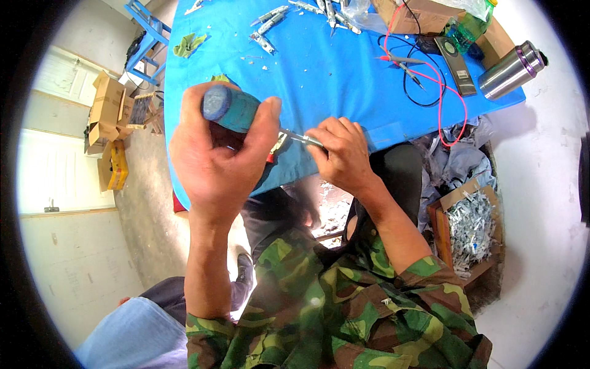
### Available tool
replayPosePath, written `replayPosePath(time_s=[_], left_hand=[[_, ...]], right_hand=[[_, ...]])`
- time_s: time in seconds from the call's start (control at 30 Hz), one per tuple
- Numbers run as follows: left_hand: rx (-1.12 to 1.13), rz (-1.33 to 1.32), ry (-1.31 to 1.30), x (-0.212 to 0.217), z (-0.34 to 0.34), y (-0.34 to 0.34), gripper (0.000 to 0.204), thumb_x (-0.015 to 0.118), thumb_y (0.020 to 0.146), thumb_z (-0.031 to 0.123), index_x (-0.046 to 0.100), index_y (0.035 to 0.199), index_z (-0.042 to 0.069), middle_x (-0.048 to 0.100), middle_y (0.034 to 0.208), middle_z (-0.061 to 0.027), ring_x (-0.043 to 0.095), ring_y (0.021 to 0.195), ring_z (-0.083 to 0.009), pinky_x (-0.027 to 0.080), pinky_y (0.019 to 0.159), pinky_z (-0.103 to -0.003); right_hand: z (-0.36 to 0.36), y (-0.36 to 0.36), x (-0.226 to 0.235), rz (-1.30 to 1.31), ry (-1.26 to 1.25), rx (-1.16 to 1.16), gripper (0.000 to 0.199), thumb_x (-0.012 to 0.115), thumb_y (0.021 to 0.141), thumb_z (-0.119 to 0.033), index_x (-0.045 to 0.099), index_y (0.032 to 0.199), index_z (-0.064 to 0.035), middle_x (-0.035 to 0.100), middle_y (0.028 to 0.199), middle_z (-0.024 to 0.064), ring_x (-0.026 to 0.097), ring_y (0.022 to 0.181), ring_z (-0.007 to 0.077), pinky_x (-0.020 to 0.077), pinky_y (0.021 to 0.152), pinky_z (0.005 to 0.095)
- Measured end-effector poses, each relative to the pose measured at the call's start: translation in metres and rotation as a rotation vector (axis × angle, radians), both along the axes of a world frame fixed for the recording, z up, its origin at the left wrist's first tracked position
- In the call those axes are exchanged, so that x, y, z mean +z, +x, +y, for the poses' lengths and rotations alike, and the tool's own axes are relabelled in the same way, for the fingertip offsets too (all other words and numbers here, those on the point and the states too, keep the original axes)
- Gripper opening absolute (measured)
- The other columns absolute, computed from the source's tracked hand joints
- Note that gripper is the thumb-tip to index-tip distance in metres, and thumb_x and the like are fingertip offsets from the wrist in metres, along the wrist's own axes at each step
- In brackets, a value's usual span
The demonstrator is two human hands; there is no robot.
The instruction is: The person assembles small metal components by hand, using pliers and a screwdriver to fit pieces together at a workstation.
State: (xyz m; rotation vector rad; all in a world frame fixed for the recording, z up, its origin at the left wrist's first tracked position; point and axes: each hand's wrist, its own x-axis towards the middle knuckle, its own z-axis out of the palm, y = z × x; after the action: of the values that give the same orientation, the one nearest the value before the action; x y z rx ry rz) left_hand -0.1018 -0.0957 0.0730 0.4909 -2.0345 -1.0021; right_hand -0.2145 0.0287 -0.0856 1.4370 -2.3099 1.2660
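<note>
My left hand point(212, 160) is raised over the near left part of the blue-covered table point(332, 74). Its thumb and fingers are wrapped round a thick teal cylinder point(236, 111) with a worn, rounded end; what kind of thing it is I cannot tell. To its right, my right hand point(341, 150) pinches a slim silvery rod point(301, 136) that points left toward the cylinder. Whether the two touch is not clear. Partly hidden behind my left hand lies a small pale and red piece point(275, 149).
Several slim grey pieces point(267, 27) lie at the far side. Red and black test leads point(424, 61), a flat dark device point(455, 64) and a steel flask point(513, 71) are at right. Below stands a box of scraps point(470, 230). Another person's blue garment point(138, 335) shows lower left.
</note>
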Motion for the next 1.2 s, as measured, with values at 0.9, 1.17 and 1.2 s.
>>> replayPosePath(time_s=[0.9,1.17,1.2], left_hand=[[0.048,-0.063,-0.328,0.002,-0.010,-0.001,0.035,0.085,0.081,0.024,0.056,0.088,0.005,0.065,0.072,-0.0122,0.065,0.062,-0.0246,0.052,0.058,-0.037],[0.020,-0.013,-0.422,0.005,-0.002,0.007,0.037,0.080,0.072,0.026,0.056,0.092,0.007,0.054,0.094,-0.0147,0.055,0.091,-0.0369,0.045,0.072,-0.048],[-0.028,0.015,-0.403,0.003,0.004,0.002,0.039,0.081,0.072,0.026,0.056,0.094,0.007,0.054,0.096,-0.0145,0.055,0.095,-0.0357,0.044,0.075,-0.046]], right_hand=[[-0.020,0.021,0.100,-0.229,-0.290,0.286,0.060,0.081,0.082,-0.013,0.054,0.135,-0.0034,0.061,0.129,0.0148,0.060,0.119,0.0282,0.0473,0.101,0.0406],[-0.048,0.021,0.089,-0.488,-0.289,0.135,0.037,0.074,0.091,-0.013,0.057,0.122,-0.0012,0.062,0.114,0.0076,0.058,0.103,0.0187,0.0483,0.090,0.0338],[-0.048,0.013,0.080,-0.502,-0.365,0.103,0.034,0.073,0.092,-0.014,0.058,0.120,-0.0013,0.062,0.110,0.0068,0.057,0.100,0.0176,0.0477,0.087,0.0326]])
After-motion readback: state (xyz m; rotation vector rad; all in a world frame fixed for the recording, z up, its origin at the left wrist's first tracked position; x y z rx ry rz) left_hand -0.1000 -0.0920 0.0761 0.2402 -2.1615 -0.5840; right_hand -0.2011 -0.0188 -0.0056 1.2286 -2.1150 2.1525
